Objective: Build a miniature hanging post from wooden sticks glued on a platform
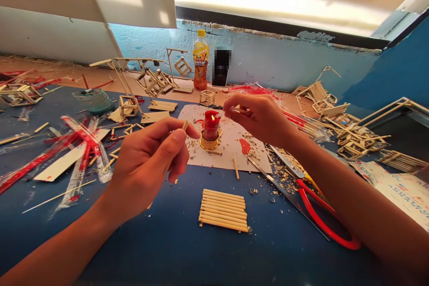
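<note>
A short stick (pixel 185 125) is pinched between thumb and forefinger of the left hand (pixel 150 158), and a pale strip (pixel 219 115) in the right hand's (pixel 259 114) fingertips beside the lit candle (pixel 211 129).

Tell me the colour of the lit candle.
The candle is red; it shows best in the head view.

On my feed I see a dark blue tabletop (pixel 150 250) carrying a slatted stick panel (pixel 223 210), red-handled scissors (pixel 300 184), a pale paper sheet (pixel 231 154), red-and-clear wrappers (pixel 92 143) and a thin skewer (pixel 56 196)
</note>
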`<state>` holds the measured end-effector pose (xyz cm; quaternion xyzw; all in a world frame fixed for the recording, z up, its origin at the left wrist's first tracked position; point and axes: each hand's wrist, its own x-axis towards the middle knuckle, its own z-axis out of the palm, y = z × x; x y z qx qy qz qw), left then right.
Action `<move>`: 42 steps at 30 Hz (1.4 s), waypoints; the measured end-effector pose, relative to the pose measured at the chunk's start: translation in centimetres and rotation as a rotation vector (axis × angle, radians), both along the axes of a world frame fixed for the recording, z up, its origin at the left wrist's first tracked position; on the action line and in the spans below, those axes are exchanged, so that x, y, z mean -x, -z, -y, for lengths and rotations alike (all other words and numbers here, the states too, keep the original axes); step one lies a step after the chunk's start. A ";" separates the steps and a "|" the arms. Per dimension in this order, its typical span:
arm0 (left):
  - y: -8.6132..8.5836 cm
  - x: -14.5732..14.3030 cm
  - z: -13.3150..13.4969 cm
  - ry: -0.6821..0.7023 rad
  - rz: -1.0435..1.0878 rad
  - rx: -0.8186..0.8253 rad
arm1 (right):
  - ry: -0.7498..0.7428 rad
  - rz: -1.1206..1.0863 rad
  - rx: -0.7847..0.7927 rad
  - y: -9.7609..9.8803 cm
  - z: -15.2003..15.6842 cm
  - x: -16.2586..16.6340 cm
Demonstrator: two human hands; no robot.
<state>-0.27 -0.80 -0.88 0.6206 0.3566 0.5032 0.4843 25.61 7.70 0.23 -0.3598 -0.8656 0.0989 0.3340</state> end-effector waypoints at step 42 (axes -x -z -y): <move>-0.2 -6.5 1.2 0.408 0.246 0.212 | -0.191 -1.230 0.813 -0.2 10.2 1.2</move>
